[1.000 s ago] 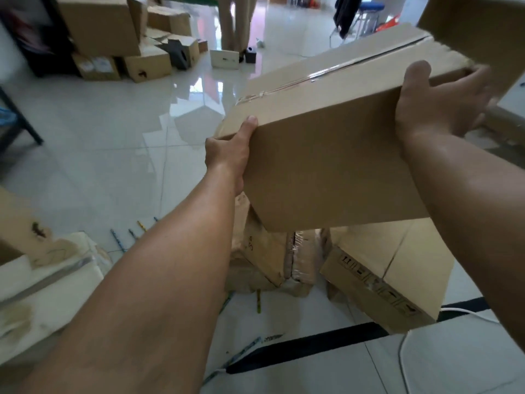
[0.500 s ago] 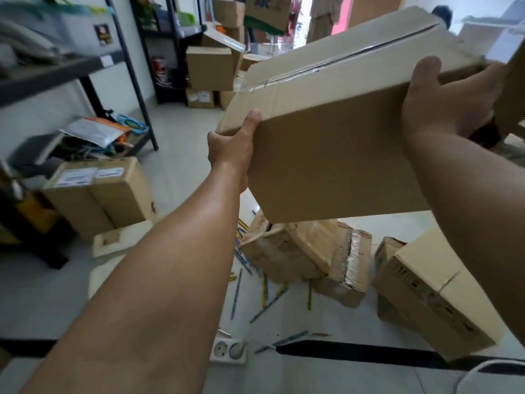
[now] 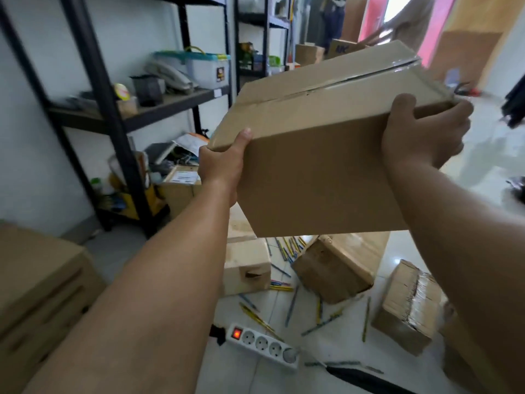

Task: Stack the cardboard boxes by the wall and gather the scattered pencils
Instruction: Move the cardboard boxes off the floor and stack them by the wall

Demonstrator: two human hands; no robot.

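At frame centre, both hands, left hand and right hand, are clamping a raised cardboard box; other boxes and pencils are lying scattered below, so most work seems left.

Both bare forearms reach forward from the lower frame. The left hand, centre frame, and the right hand, upper right, grip with thumbs up.

carried box has swung left toward the black shelving.
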